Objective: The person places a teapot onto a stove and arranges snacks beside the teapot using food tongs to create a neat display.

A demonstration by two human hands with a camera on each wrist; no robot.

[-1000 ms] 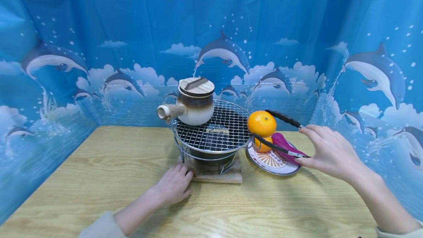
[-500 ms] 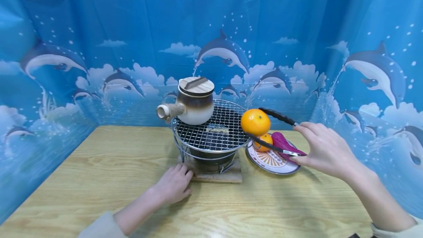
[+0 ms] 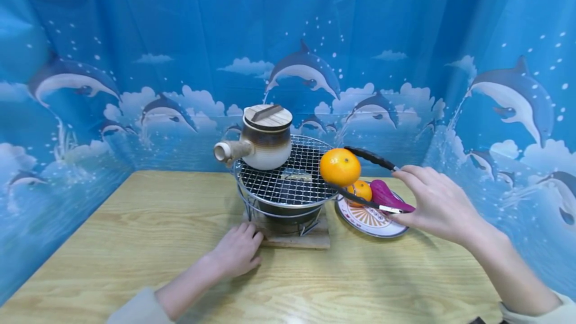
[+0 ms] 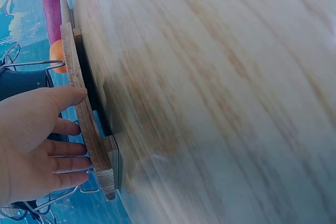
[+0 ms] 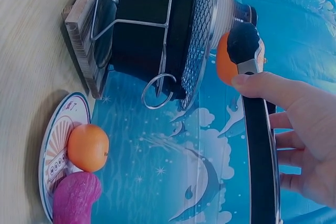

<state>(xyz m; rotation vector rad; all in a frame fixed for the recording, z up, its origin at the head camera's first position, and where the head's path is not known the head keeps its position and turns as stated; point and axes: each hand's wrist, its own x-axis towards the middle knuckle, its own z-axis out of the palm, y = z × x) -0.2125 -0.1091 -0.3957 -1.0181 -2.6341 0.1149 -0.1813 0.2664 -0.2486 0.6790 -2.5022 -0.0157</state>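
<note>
My right hand [image 3: 438,206] grips black-handled tongs [image 3: 371,157] between thumb and fingers. Between the tongs' ends is an orange [image 3: 340,167], raised by the right rim of the round wire grill [image 3: 288,184]. In the right wrist view the orange [image 5: 226,62] is partly hidden behind the tongs' black tip. My left hand [image 3: 237,251] rests against the front left corner of the wooden board [image 3: 297,239] under the grill stove. In the left wrist view its fairly straight fingers [image 4: 68,163] touch the board's edge [image 4: 86,114].
A brown-and-white side-handled pot [image 3: 268,146] with a wooden lid stands at the grill's back left. Right of the stove, a patterned plate [image 3: 371,224] bears a second orange [image 3: 361,191] and a purple sweet potato [image 3: 388,198]. A blue dolphin curtain [image 3: 189,39] closes off the back and sides.
My right hand has moved left with the tongs and orange, bringing the orange from above the plate to the grill's right rim. The left hand has stayed put.
</note>
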